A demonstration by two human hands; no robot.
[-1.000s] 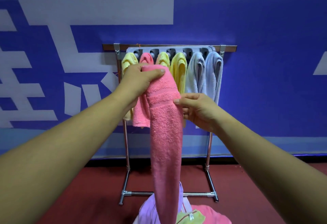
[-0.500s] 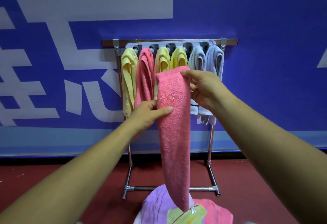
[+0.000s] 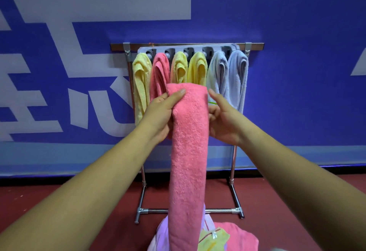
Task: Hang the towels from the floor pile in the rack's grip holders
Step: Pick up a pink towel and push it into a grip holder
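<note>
A long folded pink towel (image 3: 189,151) hangs straight down in front of me, its folded top below the rack's holders. My left hand (image 3: 161,112) grips its upper left edge, thumb on the front. My right hand (image 3: 221,119) holds the right edge with fingers curled behind it. The metal rack (image 3: 255,46) stands against the wall with a grey grip-holder strip (image 3: 208,49). Several towels hang from it: yellow (image 3: 140,84), pink (image 3: 159,74), two more yellow (image 3: 198,70), and two pale blue (image 3: 237,76). The floor pile (image 3: 227,237) of lilac, yellow and pink towels lies at the bottom.
A blue wall (image 3: 297,72) with large white lettering stands right behind the rack. The red floor (image 3: 59,197) spreads to both sides of the rack's metal feet (image 3: 236,210).
Both hands have come level near the towel's top: my left hand rose from the towel's middle, my right hand dropped. The fold is now broader between them.
</note>
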